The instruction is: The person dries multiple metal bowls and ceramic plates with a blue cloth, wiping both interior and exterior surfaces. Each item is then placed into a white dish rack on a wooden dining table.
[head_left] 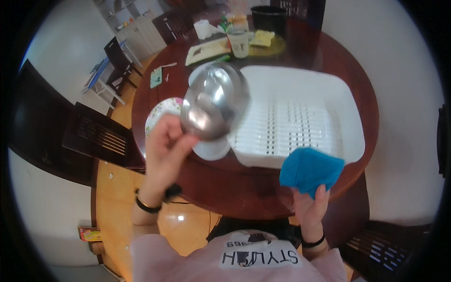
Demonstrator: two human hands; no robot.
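Observation:
My left hand (165,145) pinches the rim of a shiny stainless steel bowl (217,101), raised and tilted above the table. In my right hand (310,207) is a folded blue cloth (311,170), held near the front rim of a white plastic dish rack (350,117). Slots and ridges show in the rack's bottom, with no dishes in it. Behind my left hand lies a plate with a floral rim (162,110). A white dish (211,150) shows partly below the steel bowl, which hides the rest of it.
The round dark-red table (225,188) carries a cutting board (207,50), a plastic cup (239,44), a paper roll (203,29), a black pot (268,19) and a green patterned phone-like object (156,77). A dark wooden chair (101,134) stands at the left.

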